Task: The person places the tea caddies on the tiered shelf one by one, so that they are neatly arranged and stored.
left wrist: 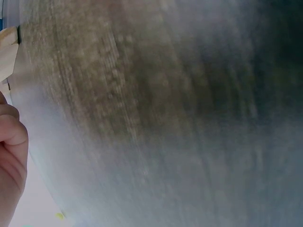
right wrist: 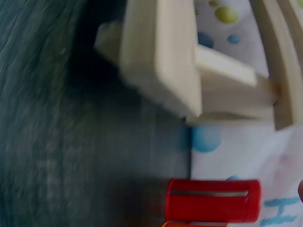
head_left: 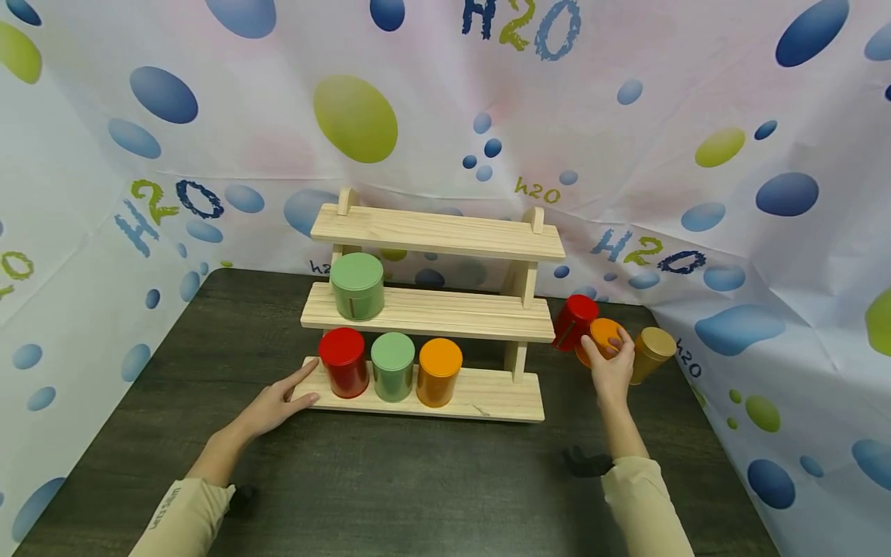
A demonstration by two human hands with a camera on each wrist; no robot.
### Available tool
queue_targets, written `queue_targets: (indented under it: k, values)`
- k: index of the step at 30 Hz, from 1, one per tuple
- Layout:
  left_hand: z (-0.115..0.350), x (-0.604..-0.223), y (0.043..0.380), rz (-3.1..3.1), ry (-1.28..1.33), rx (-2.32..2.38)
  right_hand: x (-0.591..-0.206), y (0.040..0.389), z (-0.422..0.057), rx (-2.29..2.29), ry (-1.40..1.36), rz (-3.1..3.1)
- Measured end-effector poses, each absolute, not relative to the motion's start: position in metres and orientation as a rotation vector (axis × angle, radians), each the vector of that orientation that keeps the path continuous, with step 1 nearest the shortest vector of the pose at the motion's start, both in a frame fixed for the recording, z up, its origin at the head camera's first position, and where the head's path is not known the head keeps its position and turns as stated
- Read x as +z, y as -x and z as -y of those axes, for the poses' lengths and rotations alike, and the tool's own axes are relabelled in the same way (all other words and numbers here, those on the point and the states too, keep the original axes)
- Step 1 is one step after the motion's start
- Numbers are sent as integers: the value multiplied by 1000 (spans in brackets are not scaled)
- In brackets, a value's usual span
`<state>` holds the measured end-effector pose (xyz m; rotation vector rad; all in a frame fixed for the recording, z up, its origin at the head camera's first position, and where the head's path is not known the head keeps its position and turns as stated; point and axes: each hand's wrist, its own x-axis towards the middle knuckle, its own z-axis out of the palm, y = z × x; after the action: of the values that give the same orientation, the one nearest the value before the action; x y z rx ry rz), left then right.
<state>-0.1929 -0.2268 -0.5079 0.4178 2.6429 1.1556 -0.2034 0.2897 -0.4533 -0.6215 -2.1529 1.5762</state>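
Observation:
My left hand point(head_left: 271, 404) rests at the left end of the wooden shelf rack point(head_left: 504, 391), thumb and fingers apart. Closest to it on the bottom board stands a red canister point(head_left: 346, 371), then a green canister point(head_left: 393, 379) and an orange canister point(head_left: 438, 379). Another green canister point(head_left: 358, 294) sits at the left of the middle board. On the right, my right hand point(head_left: 612, 371) grips a second orange canister point(head_left: 604, 331) from above. Beside that one are a second red canister point(head_left: 576, 317) and a gold canister point(head_left: 650, 357). The left wrist view shows only part of my hand point(left wrist: 12, 156).
The rack stands on a dark table point(head_left: 418, 480), with no canisters on its top board point(head_left: 438, 232). A white curtain point(head_left: 431, 93) with blue and green spots hangs behind and at both sides. In the right wrist view, the rack point(right wrist: 161, 56) rises close to the red canister point(right wrist: 213, 201).

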Motion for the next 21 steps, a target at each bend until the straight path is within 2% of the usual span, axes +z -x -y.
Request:
queue_targets:
  k: [21]
  values:
    - [227,-508,192,-2617,-417,1171,-471,210,-321,1446,762,2452]
